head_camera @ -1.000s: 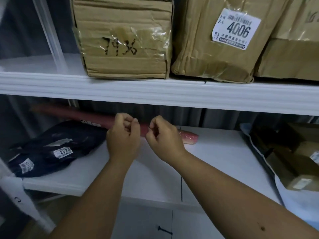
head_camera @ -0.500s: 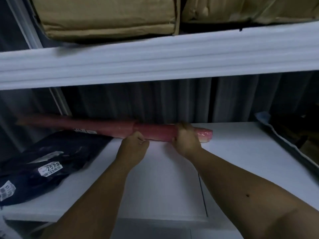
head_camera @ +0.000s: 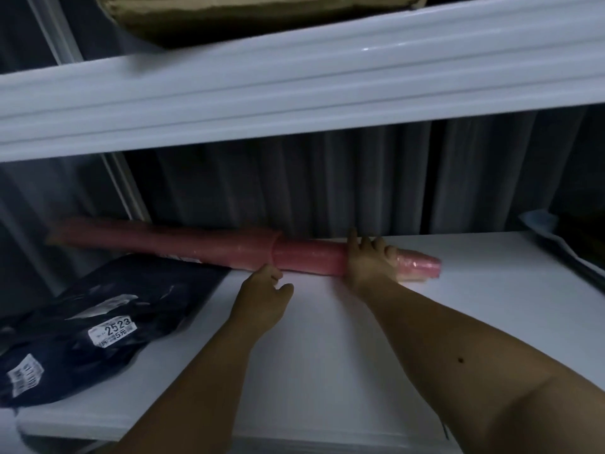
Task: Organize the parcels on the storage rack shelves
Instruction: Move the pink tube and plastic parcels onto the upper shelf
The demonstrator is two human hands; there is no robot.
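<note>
A second ago both hands hovered in front of the pink roll [head_camera: 307, 258] with fingers curled on nothing; now they have reached it at the back of the lower shelf [head_camera: 327, 339]. The right hand [head_camera: 368, 263] wraps over the roll near its right end, fingers closed around it. The left hand [head_camera: 262, 298] touches its front with loosely bent fingers, not gripping. The roll lies against the curtain, beside the black bag [head_camera: 82, 322]. Repositioning looks about to start.

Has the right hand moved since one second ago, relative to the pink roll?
Yes. The right hand went forward from in front of the pink roll onto it, now wrapping it near its right end on the lower shelf.
</note>
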